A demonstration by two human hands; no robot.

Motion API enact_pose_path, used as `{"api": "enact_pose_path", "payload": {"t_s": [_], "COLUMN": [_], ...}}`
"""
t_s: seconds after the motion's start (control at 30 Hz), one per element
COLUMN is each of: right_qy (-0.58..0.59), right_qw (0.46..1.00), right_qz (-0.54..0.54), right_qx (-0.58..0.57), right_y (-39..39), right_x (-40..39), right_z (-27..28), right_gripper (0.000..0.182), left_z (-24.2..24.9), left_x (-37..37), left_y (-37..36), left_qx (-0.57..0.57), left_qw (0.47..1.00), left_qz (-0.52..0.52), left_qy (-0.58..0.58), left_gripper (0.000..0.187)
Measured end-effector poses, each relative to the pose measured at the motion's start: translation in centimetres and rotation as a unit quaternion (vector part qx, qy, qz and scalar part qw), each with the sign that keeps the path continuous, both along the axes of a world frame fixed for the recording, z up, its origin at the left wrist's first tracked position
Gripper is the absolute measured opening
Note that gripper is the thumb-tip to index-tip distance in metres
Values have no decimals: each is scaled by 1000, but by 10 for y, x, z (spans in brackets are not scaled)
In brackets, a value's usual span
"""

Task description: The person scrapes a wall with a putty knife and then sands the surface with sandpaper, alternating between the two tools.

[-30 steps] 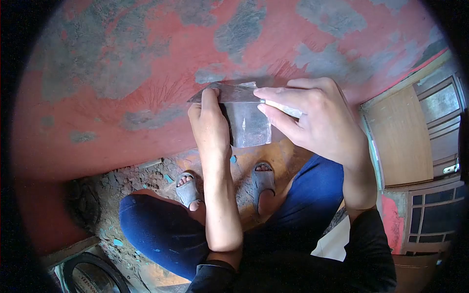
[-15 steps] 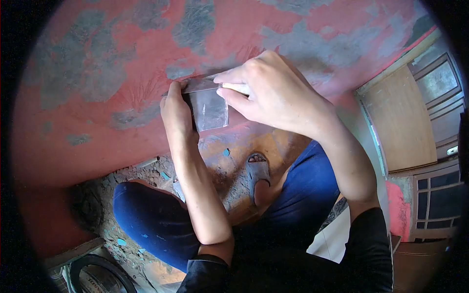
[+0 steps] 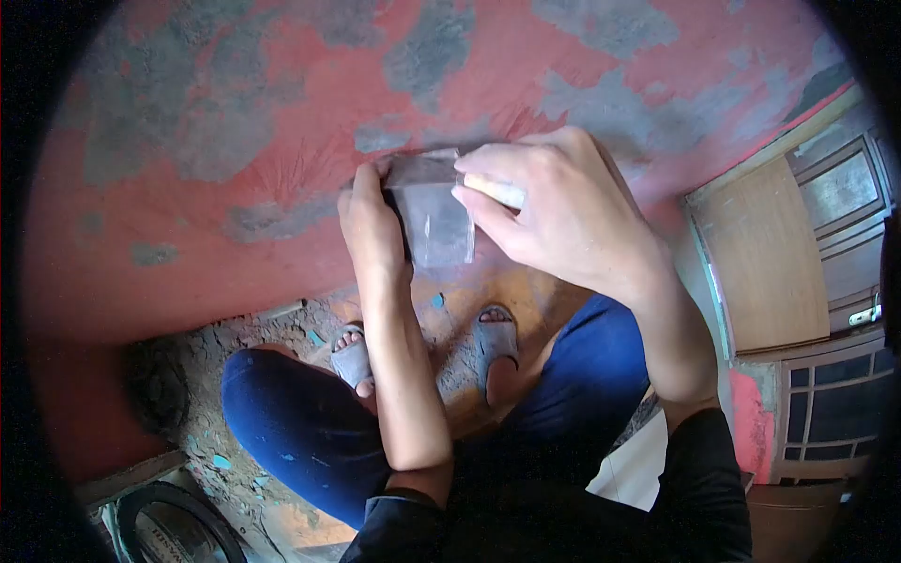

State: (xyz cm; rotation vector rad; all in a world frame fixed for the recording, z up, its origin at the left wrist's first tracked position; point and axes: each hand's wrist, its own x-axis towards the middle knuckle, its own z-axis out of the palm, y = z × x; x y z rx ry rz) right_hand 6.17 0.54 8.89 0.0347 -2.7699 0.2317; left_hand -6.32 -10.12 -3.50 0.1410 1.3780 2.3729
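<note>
The pinkish-red flat plaster wall point(image 3: 319, 122) bears irregular grey blotches. In front of the wall, a glossy grey rectangular plastic-looking sheet point(image 3: 439, 225) shows pale streaks, beside a slim cream handle point(image 3: 495, 190). Farther out from the wall, blue cloth trousers point(image 3: 310, 413) carry pale specks; right of it, a flat tan wooden panel point(image 3: 774, 267).

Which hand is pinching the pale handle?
The right hand: its thumb and finger pinch the pale handle. The left hand instead holds the shiny plate at its left edge.
</note>
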Motion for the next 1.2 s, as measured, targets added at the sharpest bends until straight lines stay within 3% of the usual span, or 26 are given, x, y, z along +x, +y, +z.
{"api": "enact_pose_path", "payload": {"t_s": [0.17,0.27,0.4,0.5,0.7,0.8,0.9,0.97,1.03,1.1,1.17,1.2], "right_qy": [9,26,49,4,23,-90,-73,-16,-40,-63,-158,-120], "right_qw": [999,999,999,998,1000,995,996,1000,999,998,987,993], "right_qz": [14,31,21,50,1,-18,-45,-3,18,20,-14,-10], "right_qx": [36,-28,-10,-49,-2,28,26,18,-26,-8,-1,0], "right_y": [2,7,2,14,3,5,-5,-2,4,6,-1,2], "right_x": [-3,-10,0,-19,-6,-16,-1,-3,-14,-18,-15,-8], "right_z": [11,4,11,-12,5,-13,4,6,-12,-24,-26,-23], "right_gripper": [20,17,18,17,18,21,21,20,19,18,19,19], "left_z": [1,-6,2,-13,-17,-31,-41,-32,-31,-47,-58,-58], "left_x": [0,3,6,6,8,5,11,14,7,4,9,10], "left_y": [2,-1,6,7,15,9,20,20,10,7,10,12], "left_qx": [20,14,18,18,65,2,22,19,-34,1,-18,-1], "left_qw": [1000,1000,999,998,996,996,1000,999,999,998,994,997], "left_qz": [2,-7,-12,-27,-36,-58,-11,31,16,-11,-17,-34], "left_qy": [-14,-8,-27,-49,-49,-71,-3,6,-34,-62,-104,-68], "left_gripper": [37,37,34,33,41,41,40,41,42,42,40,40]}}
